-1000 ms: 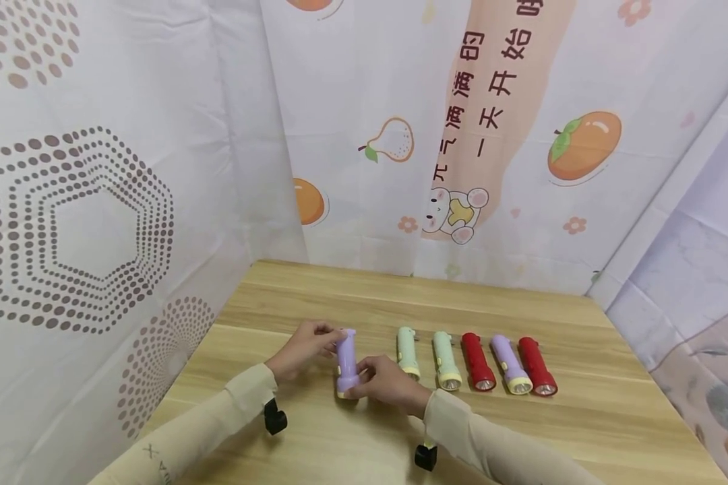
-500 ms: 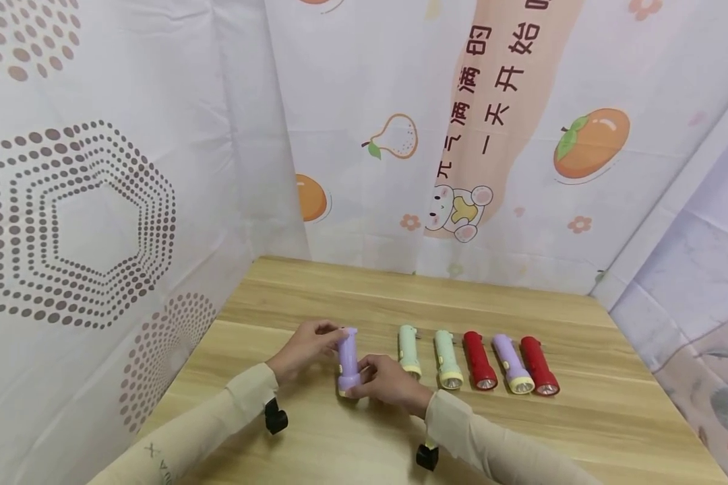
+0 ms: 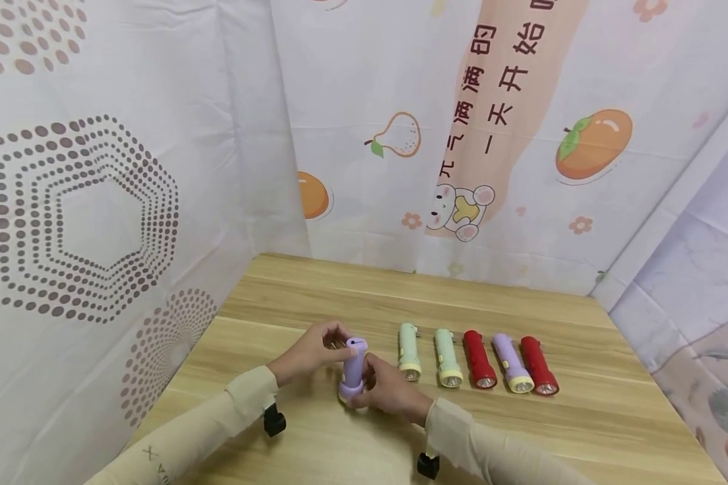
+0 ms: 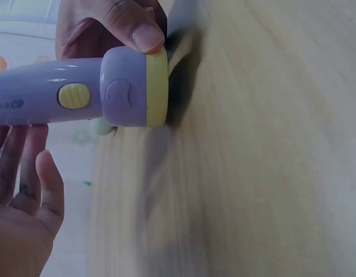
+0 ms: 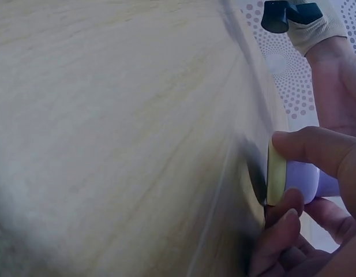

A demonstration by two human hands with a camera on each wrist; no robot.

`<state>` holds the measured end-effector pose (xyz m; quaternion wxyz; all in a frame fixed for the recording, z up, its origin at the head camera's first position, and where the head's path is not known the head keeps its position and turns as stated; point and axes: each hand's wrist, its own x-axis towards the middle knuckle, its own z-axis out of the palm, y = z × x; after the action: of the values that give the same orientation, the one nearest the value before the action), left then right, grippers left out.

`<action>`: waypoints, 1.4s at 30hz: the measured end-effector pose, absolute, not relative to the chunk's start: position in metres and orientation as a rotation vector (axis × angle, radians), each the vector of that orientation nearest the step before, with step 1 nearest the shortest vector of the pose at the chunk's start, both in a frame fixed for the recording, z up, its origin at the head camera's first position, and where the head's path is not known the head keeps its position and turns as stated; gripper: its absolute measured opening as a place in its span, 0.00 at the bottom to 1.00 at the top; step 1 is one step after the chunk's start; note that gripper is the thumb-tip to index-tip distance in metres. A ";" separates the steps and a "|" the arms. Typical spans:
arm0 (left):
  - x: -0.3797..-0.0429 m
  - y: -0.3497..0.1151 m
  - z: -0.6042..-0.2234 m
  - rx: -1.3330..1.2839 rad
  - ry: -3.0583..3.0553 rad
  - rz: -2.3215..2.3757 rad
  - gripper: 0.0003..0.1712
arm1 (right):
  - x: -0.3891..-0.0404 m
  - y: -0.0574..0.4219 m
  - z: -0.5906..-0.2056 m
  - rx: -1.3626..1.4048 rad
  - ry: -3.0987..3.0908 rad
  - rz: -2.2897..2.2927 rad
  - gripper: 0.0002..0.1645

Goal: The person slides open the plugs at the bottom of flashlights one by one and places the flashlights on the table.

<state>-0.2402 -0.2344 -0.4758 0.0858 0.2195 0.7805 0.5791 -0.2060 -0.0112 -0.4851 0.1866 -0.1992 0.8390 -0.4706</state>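
A purple flashlight (image 3: 353, 372) stands nearly upright between my two hands, its yellow-rimmed head down and its tail end tipped a little toward me. My left hand (image 3: 317, 349) holds it near the top, thumb in front and fingers behind. Low down, my right hand (image 3: 391, 385) grips the head. In the left wrist view, the yellow switch (image 4: 74, 96) faces the camera, and the right thumb (image 4: 147, 37) presses beside the yellow rim (image 4: 157, 86). The right wrist view shows fingers pinching that rim (image 5: 276, 173) close to the tabletop; whether it touches the wood I cannot tell.
To the right lies a row of flashlights: a light green one (image 3: 408, 350), another light green one (image 3: 445, 357), a red one (image 3: 478, 357), a purple one (image 3: 511, 360) and a second red one (image 3: 537, 364). Printed curtains (image 3: 352, 175) enclose the wooden table (image 3: 315, 444).
The held flashlight's top has tilted toward me and slightly right, so its tail end shows. My left thumb and fingers have shifted around its top. The row of flashlights has stayed put.
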 end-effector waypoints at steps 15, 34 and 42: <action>-0.223 -0.236 -0.465 0.961 2.291 1.576 0.17 | -0.199 -0.011 -0.494 -0.716 2.422 -1.298 0.44; -0.223 -0.239 -0.462 0.948 2.215 1.546 0.17 | -0.209 -0.001 -0.486 -0.711 2.304 -1.307 0.28; -0.226 -0.243 -0.460 0.898 2.100 1.594 0.13 | -0.210 0.000 -0.487 -0.648 2.231 -1.372 0.28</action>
<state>-0.2262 -0.2430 -0.4600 0.1771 0.3171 0.7422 0.5633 -0.2097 0.0004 -0.4872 0.2200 -0.2343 0.8067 -0.4960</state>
